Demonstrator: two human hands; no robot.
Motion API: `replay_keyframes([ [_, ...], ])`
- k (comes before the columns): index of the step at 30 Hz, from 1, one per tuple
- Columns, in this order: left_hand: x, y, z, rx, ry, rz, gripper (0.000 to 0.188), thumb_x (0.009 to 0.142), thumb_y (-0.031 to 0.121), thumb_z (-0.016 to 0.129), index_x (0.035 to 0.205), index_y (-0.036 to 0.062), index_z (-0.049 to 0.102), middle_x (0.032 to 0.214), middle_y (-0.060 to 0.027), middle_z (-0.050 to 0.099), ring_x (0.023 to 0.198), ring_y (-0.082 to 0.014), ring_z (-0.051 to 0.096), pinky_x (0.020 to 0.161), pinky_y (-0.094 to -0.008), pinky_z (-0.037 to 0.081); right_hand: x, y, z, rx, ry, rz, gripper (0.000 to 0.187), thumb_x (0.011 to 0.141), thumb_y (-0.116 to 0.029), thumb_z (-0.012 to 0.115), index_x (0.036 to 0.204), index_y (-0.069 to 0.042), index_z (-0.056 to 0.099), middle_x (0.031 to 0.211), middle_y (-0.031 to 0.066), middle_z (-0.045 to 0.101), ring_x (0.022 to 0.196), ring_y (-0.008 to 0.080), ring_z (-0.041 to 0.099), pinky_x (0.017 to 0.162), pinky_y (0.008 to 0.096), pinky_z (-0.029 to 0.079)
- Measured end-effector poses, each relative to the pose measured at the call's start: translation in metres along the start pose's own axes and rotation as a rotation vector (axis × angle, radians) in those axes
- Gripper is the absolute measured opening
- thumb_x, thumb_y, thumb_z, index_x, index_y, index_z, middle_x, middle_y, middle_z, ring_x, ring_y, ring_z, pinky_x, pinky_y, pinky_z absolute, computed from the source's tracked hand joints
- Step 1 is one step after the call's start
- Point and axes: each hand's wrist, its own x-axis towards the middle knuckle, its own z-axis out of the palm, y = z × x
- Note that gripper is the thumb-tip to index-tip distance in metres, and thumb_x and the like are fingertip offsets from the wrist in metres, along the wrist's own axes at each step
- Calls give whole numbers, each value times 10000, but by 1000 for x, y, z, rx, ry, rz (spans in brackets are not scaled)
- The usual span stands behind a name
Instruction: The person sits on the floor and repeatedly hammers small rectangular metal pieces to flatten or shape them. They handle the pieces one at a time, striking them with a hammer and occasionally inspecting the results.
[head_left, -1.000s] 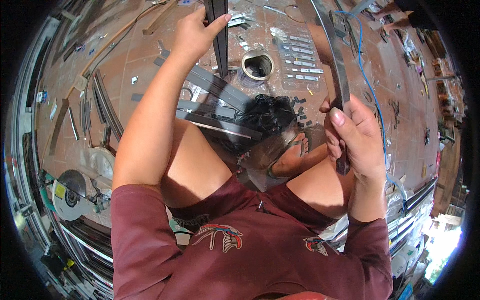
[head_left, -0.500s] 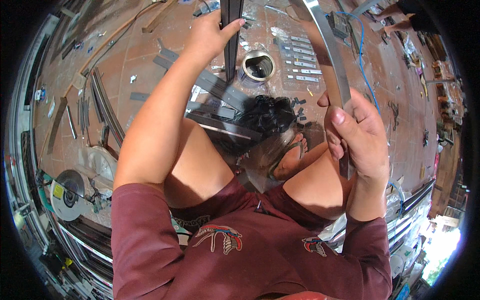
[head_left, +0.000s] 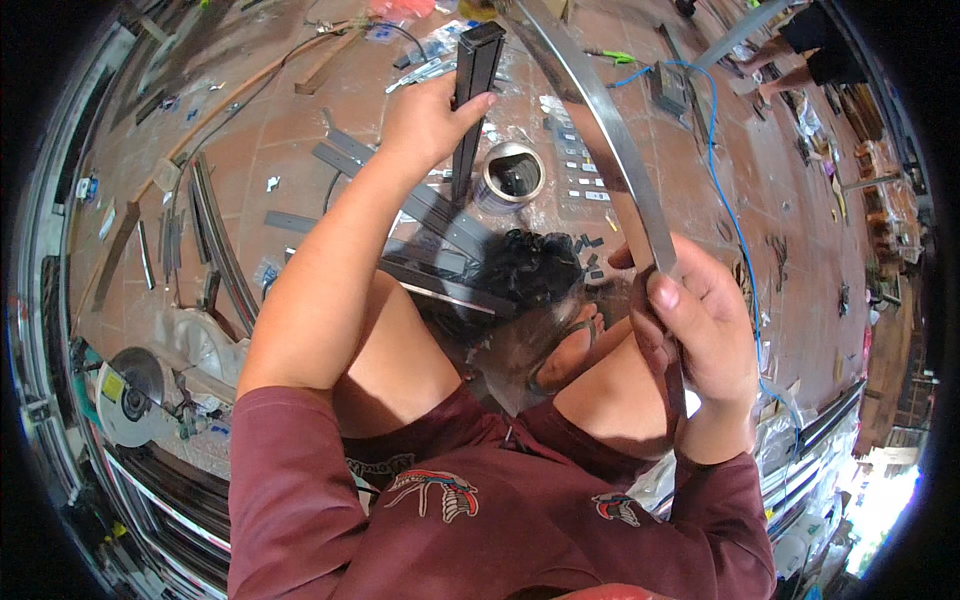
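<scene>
My left hand [head_left: 425,125] is closed around a dark rectangular metal profile [head_left: 478,62], which stands upright with its top end showing. In my right hand [head_left: 712,320] is a long, shiny metal strip [head_left: 608,125], pinched near its lower end between thumb and fingers; it slants up and away to the left and appears bowed. Between the two pieces, an open-topped can [head_left: 487,196] stands on the floor with something dark inside. Small black pieces [head_left: 590,250] lie nearer me, beside the dark shadow of a head.
A circular saw [head_left: 132,395] sits at the left, near long dark profiles [head_left: 215,235]. Grey flat strips [head_left: 290,221] lie left of the can. A blue hose [head_left: 713,125] crosses the right side. Another person's legs [head_left: 840,60] show at the far right.
The view has shifted, and the profile's top end now shows. My right hand and the strip sit lower and farther left in view. Both hands keep their holds.
</scene>
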Motion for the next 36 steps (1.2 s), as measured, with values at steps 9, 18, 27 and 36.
replay_keyframes([
  [9,-1,2,-3,-11,3,40,362,875,347,749,1071,44,711,859,-172,739,788,-295,728,726,-403,553,-2,5,-5,-122,-14,59,449,959,-336,673,1257,-12,584,725,-29,574,548,39,506,484,192,368],
  [18,-1,2,-3,12,-5,55,400,886,387,742,1056,27,708,858,-182,737,796,-307,734,724,-408,556,-1,8,-6,-109,-35,24,415,975,-319,670,1251,-21,584,739,-36,567,559,42,524,497,184,382],
  [27,-1,1,1,18,40,47,461,871,519,706,1000,78,728,819,-156,726,789,-358,703,721,-456,543,-23,-3,2,68,359,-510,636,1010,-484,512,1207,120,522,622,37,513,371,73,380,342,211,268],
  [36,-1,2,-3,70,-18,34,460,873,462,748,1048,37,722,871,-191,734,798,-324,725,730,-414,558,6,16,-7,-124,39,-13,403,1074,-311,464,1223,40,592,577,-1,498,444,50,405,435,206,304],
])
